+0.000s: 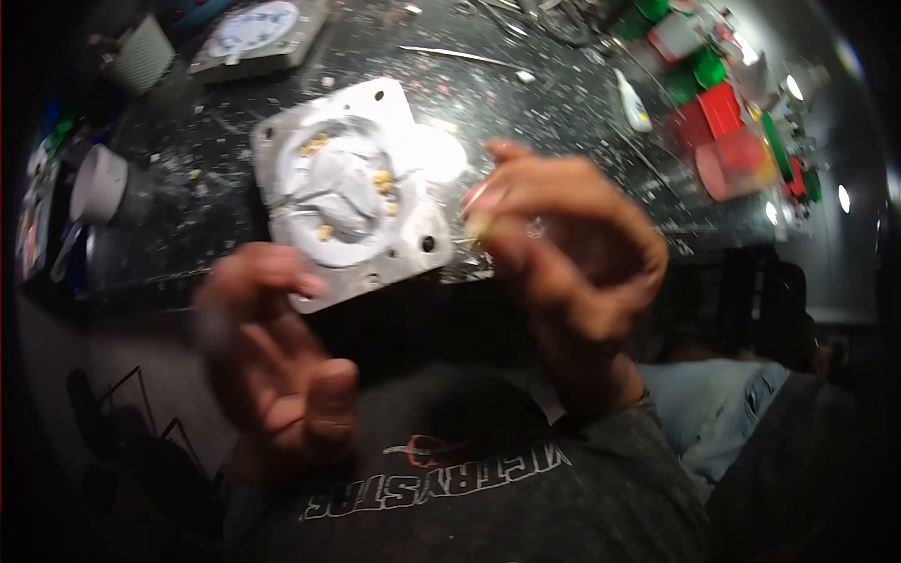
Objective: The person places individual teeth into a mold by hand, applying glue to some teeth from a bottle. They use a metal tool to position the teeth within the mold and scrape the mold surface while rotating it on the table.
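Observation:
A square metal mould plate (419,202) with holes at its corners lies near the table's front edge. White plaster (343,211) fills its round middle, and a few small yellowish tooth-like pieces (382,181) sit in it. My left hand (272,347) is beside the plate's near left corner, fingers curved and apart, with nothing in it. Right of the plate, my right hand (582,249) is raised, thumb and fingers pinched around a small pale yellow piece (477,228). Motion blur hides that piece's exact shape.
Another metal mould (253,58) stands at the back left, and a white cup (99,184) at the left. A small white bottle (633,103), a thin metal tool (460,54) and red and green containers (732,159) lie farther back and right. White scraps dot the dark table (216,225).

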### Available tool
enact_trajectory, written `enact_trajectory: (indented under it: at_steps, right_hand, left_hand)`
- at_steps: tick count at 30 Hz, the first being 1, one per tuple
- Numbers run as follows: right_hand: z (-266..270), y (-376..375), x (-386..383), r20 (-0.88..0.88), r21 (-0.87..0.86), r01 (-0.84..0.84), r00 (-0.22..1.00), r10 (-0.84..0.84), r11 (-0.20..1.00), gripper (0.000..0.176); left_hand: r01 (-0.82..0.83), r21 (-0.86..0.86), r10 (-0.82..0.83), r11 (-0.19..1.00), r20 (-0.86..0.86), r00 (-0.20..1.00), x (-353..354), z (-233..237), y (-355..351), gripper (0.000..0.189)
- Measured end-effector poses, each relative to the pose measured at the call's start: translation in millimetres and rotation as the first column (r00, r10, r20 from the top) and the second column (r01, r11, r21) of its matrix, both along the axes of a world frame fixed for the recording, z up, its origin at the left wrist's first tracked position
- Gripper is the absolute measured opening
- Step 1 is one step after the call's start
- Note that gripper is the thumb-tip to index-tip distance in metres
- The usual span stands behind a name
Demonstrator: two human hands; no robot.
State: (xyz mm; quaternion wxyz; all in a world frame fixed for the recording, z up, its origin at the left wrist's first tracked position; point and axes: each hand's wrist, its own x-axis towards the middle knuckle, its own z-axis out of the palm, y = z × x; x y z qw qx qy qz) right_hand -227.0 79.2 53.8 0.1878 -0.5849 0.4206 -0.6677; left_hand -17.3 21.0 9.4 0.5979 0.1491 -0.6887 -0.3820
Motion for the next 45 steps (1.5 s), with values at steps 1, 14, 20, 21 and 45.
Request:
enact_trajectory:
  at_steps: [1,14,20,21,45]
  right_hand:
    - [-2.0,-0.4,-17.9,-0.029,-0.024,0.108,0.994,-0.109,0.994,0.016]
    - [22.9,15.0,-120.6,-0.875,0.310,0.378,0.473,0.106,0.872,0.011]
    - [16.9,10.6,-116.9,-0.908,0.292,0.368,0.398,0.134,0.883,0.011]
    - [16.9,10.4,-117.0,-0.920,0.256,0.368,0.375,0.109,0.894,0.011]
    - [13.9,9.8,-112.6,-0.990,0.028,0.298,0.141,-0.015,0.954,0.016]
  left_hand:
    - [-0.151,-0.063,0.153,0.986,0.029,0.988,2.5,-4.0,-2.3,0.075]
    - [-0.057,0.291,0.003,0.955,0.183,0.983,20.1,-7.2,-42.9,0.073]
    - [-0.380,0.086,0.307,0.921,0.441,0.843,44.1,-16.6,-51.9,0.059]
    - [-0.380,0.091,0.305,0.921,0.441,0.844,45.2,-15.9,-46.3,0.059]
    - [-0.044,0.121,-0.023,0.992,0.502,0.865,32.5,-5.2,-44.6,0.122]
